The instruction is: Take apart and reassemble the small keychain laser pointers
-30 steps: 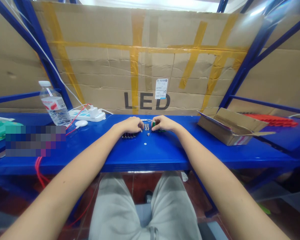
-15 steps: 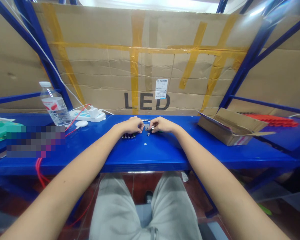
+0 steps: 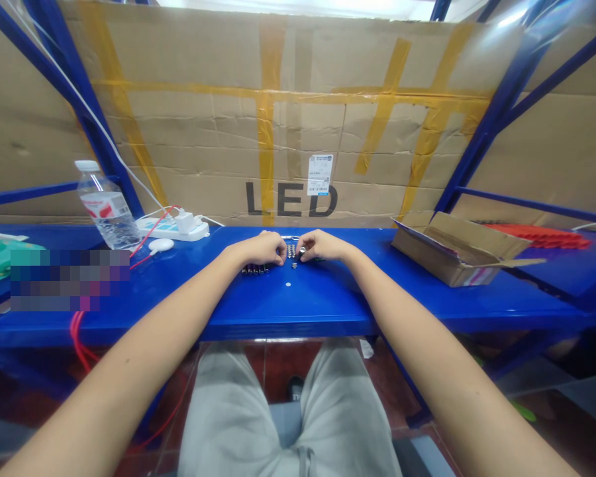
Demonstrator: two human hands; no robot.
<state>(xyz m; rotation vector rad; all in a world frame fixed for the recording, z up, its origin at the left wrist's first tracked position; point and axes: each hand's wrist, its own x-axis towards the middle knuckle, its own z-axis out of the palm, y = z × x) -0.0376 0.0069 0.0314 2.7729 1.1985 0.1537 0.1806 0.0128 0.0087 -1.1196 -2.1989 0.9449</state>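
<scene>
Both my hands rest on the blue bench (image 3: 302, 305) near its back, on either side of a cluster of small metal parts (image 3: 291, 252). My left hand (image 3: 263, 248) has its fingers curled together at the cluster's left side, above a short row of dark cylindrical parts (image 3: 255, 269). My right hand (image 3: 320, 246) pinches a small silvery part (image 3: 302, 251) at its fingertips. A single small pale disc (image 3: 288, 285) lies alone on the bench in front of the cluster. What my left fingers hold is too small to see.
A water bottle (image 3: 106, 205) stands at the left, beside a white power strip (image 3: 173, 227) with red wires. An open cardboard box (image 3: 459, 248) sits at the right. Taped cardboard marked LED (image 3: 291, 199) closes the back. Blue shelf struts rise on both sides.
My right hand's fingertips moved left toward the cluster; a green item seen beside it one second ago no longer shows. The left hand has barely moved.
</scene>
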